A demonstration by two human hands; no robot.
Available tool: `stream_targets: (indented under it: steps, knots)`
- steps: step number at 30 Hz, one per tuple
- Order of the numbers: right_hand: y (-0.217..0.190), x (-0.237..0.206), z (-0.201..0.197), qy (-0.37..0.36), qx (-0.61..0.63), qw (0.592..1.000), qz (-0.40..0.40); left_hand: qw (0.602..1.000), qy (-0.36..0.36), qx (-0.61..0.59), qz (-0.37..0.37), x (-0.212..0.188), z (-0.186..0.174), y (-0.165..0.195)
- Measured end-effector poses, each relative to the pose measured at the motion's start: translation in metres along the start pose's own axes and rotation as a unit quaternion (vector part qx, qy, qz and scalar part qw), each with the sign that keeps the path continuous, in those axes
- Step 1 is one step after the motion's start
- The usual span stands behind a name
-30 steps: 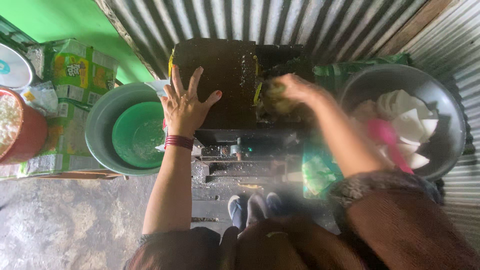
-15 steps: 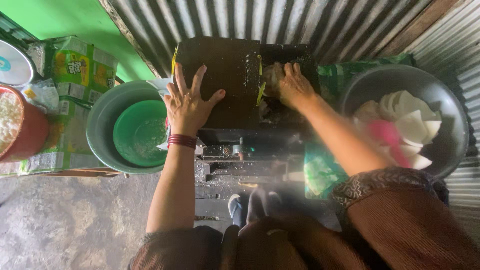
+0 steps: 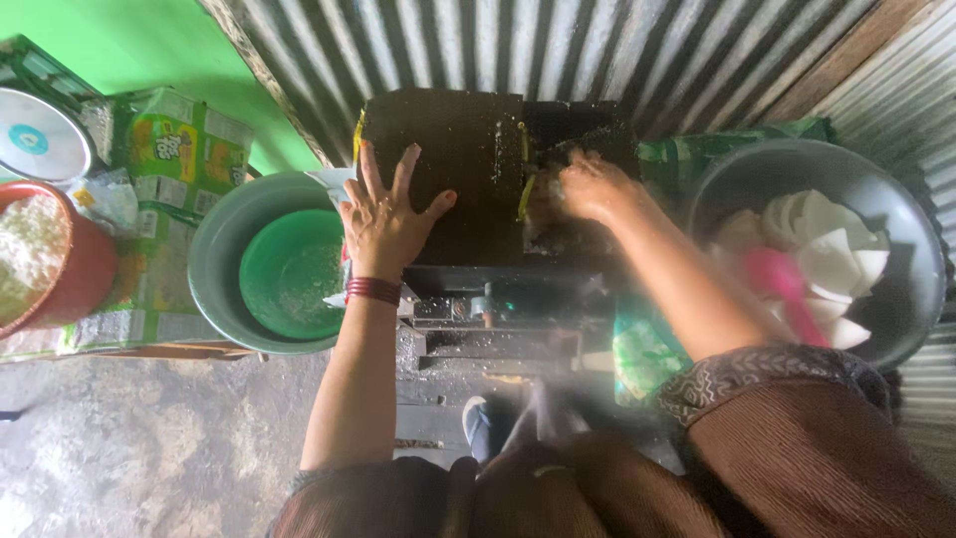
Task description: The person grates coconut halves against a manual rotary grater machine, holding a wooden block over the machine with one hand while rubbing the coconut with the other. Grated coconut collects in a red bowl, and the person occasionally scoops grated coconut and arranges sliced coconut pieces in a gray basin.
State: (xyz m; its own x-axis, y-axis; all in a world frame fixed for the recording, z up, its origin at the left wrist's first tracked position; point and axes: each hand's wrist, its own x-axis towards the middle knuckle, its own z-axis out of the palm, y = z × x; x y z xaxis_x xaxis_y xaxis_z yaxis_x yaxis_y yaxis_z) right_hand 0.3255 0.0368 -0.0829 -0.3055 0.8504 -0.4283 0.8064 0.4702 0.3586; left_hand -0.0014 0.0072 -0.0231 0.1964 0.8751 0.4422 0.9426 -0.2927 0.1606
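A dark boxy machine (image 3: 468, 149) stands against the corrugated wall in front of me. My left hand (image 3: 383, 219) lies flat on its top cover with the fingers spread, a red band on the wrist. My right hand (image 3: 593, 184) is at the machine's right opening, curled around a brownish piece (image 3: 541, 209) and pressing it down; motion blur hides the details. To the right a dark basin (image 3: 896, 214) holds several white curved pieces (image 3: 827, 249) and a pink object (image 3: 782, 284).
Left of the machine, a grey basin (image 3: 214, 269) holds a green bowl (image 3: 289, 274). Farther left are a red bucket (image 3: 80, 274) of white shreds, green packets (image 3: 174, 149) and a round white lid (image 3: 40, 139). Corrugated metal sheets (image 3: 597, 50) close off the back and right.
My right hand has moved left from the basin side with the piece and pushed it down into the machine's opening. My left hand has stayed flat on the cover.
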Motion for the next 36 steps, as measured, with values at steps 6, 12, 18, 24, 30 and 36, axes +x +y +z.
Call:
stream_targets:
  steps: [6, 12, 18, 24, 30, 36]
  knots:
    - [0.004, 0.014, 0.021, 0.08, -0.282, 0.952, -0.084, 1.0, 0.002, 0.012, 0.009, -0.001, 0.002, -0.001]
    - [-0.007, 0.022, 0.018, -0.058, -0.467, 0.875, -0.116, 0.999, -0.026, 0.019, -0.003, 0.002, 0.0, -0.001]
    - [-0.011, 0.018, 0.015, 0.001, -0.07, 0.997, -0.027, 0.999, -0.036, -0.002, -0.01, 0.002, -0.003, 0.001]
    - [-0.014, 0.018, 0.014, 0.047, 0.003, 0.999, -0.011, 1.0, -0.027, 0.005, -0.008, 0.002, -0.004, 0.002]
    - [-0.017, 0.02, 0.017, 0.076, 0.061, 0.995, 0.011, 0.999, -0.037, -0.004, -0.015, 0.002, -0.004, 0.001]
    - [-0.024, 0.017, 0.01, 0.096, 0.107, 0.989, 0.034, 1.0, -0.026, 0.009, -0.007, 0.001, -0.002, 0.001]
